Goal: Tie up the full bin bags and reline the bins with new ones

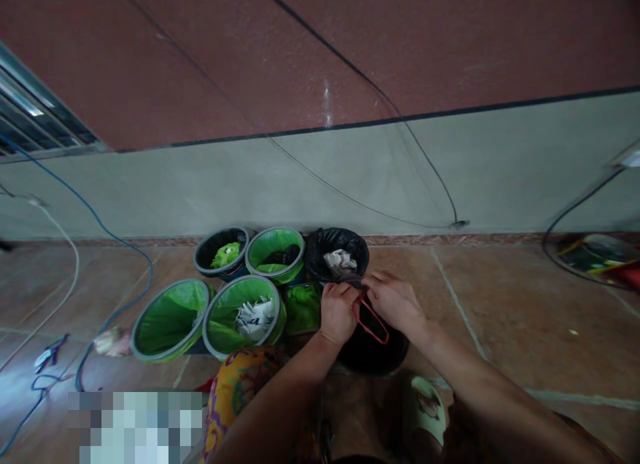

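Paper [256,317] being held in the green-lined bin [220,324] could be spilled by a knock. The red loop [373,334] is apparently being gripped by the left hand [340,313] over the black bin [373,363]; through slackening, it could be dropped. What is being grasped by the bent fingers of the right hand [393,301] cannot be told.

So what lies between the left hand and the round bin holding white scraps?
In the head view, a squarish green-lined bin stands between the left hand and the round bin with the white scraps.
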Action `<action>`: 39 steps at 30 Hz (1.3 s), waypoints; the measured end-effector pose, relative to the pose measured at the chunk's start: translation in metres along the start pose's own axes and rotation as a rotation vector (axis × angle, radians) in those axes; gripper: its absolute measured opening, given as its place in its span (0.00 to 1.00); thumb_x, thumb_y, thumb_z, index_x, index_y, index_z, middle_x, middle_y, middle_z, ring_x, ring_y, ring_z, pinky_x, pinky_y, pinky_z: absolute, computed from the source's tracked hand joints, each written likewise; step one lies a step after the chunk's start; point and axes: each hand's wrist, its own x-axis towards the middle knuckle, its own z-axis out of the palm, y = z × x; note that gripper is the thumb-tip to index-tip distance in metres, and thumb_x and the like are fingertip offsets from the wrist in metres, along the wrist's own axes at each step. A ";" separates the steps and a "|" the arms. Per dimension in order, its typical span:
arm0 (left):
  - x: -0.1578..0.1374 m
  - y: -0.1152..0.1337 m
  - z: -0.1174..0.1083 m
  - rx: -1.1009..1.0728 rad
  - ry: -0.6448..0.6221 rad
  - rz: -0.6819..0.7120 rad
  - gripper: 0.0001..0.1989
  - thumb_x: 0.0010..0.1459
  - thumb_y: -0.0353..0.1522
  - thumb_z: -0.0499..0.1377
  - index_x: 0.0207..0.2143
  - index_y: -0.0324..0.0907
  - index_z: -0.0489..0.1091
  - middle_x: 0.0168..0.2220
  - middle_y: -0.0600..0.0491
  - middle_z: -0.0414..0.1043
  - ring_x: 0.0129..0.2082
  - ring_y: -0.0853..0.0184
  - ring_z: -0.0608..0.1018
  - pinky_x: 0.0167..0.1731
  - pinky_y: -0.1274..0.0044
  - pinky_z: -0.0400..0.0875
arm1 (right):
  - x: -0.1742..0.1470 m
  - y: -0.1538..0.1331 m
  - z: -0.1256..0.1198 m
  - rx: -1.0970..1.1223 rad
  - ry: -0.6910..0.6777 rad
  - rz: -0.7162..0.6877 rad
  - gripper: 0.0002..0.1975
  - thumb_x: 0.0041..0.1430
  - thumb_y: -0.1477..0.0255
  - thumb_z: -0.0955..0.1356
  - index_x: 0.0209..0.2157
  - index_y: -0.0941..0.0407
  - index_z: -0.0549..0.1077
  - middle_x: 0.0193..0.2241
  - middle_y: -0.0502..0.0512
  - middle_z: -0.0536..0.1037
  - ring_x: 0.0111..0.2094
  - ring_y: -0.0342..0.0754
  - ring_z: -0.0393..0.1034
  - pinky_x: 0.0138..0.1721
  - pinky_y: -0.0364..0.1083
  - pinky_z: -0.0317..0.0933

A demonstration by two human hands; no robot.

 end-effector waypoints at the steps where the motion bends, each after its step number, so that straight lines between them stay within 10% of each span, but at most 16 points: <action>1: 0.000 0.000 0.000 -0.010 0.002 -0.002 0.10 0.58 0.26 0.54 0.34 0.43 0.75 0.33 0.52 0.73 0.35 0.66 0.72 0.41 0.71 0.63 | 0.000 -0.001 -0.001 -0.058 0.014 0.032 0.12 0.58 0.77 0.61 0.35 0.53 0.75 0.38 0.58 0.76 0.43 0.51 0.69 0.41 0.45 0.62; 11: -0.005 -0.005 0.001 -0.165 0.038 -0.125 0.09 0.58 0.25 0.55 0.33 0.43 0.75 0.33 0.54 0.75 0.34 0.69 0.74 0.40 0.75 0.66 | -0.003 0.031 -0.033 -0.150 0.120 0.477 0.22 0.56 0.76 0.62 0.53 0.60 0.69 0.52 0.75 0.69 0.38 0.60 0.74 0.32 0.51 0.63; 17: -0.007 0.001 0.006 -0.235 0.042 -0.150 0.11 0.57 0.23 0.55 0.35 0.42 0.75 0.34 0.52 0.73 0.35 0.69 0.75 0.38 0.78 0.68 | -0.002 0.010 -0.004 0.556 -0.284 0.587 0.22 0.62 0.56 0.60 0.26 0.57 0.73 0.19 0.56 0.74 0.18 0.43 0.67 0.21 0.42 0.58; 27: -0.009 0.008 0.004 0.000 -0.151 -0.079 0.13 0.63 0.27 0.49 0.35 0.43 0.73 0.35 0.52 0.72 0.35 0.70 0.75 0.36 0.79 0.69 | 0.006 0.007 0.021 1.072 -0.165 0.753 0.11 0.59 0.73 0.66 0.23 0.59 0.68 0.15 0.45 0.68 0.13 0.35 0.61 0.16 0.36 0.60; 39: -0.008 0.019 -0.004 0.057 -0.305 -0.302 0.09 0.55 0.29 0.53 0.31 0.39 0.74 0.32 0.48 0.73 0.33 0.64 0.76 0.33 0.75 0.67 | 0.005 0.027 0.034 0.731 -0.212 0.696 0.13 0.58 0.66 0.68 0.24 0.59 0.72 0.14 0.52 0.73 0.17 0.42 0.70 0.18 0.37 0.64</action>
